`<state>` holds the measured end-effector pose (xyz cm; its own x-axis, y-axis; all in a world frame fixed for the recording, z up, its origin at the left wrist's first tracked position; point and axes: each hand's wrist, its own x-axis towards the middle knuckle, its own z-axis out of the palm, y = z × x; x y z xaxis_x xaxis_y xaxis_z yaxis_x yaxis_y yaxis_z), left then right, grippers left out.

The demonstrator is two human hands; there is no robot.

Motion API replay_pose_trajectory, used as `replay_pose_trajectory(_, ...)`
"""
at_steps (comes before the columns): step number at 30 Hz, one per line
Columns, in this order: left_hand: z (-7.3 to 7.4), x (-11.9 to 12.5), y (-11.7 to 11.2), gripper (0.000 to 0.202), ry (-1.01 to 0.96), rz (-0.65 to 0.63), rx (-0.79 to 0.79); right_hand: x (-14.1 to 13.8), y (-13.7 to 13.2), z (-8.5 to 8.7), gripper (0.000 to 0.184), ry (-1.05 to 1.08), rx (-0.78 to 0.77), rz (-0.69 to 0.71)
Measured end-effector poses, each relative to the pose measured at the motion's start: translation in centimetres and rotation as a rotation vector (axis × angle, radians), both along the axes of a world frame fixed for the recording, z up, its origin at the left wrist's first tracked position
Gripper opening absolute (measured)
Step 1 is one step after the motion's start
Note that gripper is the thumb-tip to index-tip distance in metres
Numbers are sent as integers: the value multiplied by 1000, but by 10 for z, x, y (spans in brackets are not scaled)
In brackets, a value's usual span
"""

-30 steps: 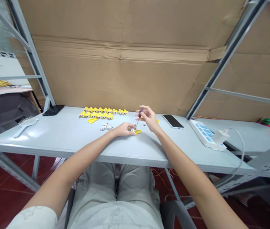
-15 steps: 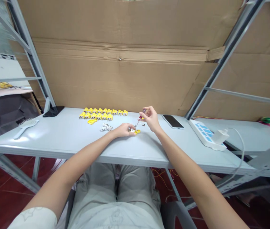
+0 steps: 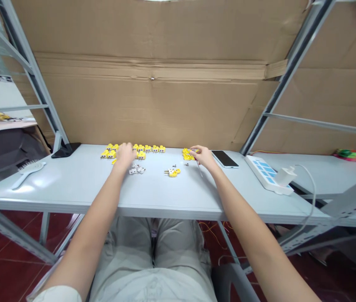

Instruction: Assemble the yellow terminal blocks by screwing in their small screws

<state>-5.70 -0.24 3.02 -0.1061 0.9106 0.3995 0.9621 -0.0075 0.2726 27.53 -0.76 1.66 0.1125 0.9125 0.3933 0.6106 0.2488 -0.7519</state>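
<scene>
Head view: hands well apart on the grey table (image 3: 71, 184)
Left hand (image 3: 124, 154): over the far row of yellow connectors (image 3: 152, 148) — grip hidden
Right hand (image 3: 203, 156): closed on a screwdriver (image 3: 199, 167), near the phone (image 3: 223, 158)
Loose connector (image 3: 172, 172): lying between the hands

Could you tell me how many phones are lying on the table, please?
1. The phone lies flat at the back of the table, between the right hand and the power strip. No other shows.
</scene>
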Motion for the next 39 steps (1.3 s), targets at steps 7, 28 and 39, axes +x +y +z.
replay_pose_trajectory(7,2,-39,5,50,82,232,-495,-9,-3,3,32,142,127,3)
replay_pose_trajectory(28,21,1,-19,33,-126,-134,23,-3,-3,-8,14,-559,-367,-227)
replay_pose_trajectory(39,-36,86,-29,22,89,-975,345,-40,-24,-2,49,90,-292,565)
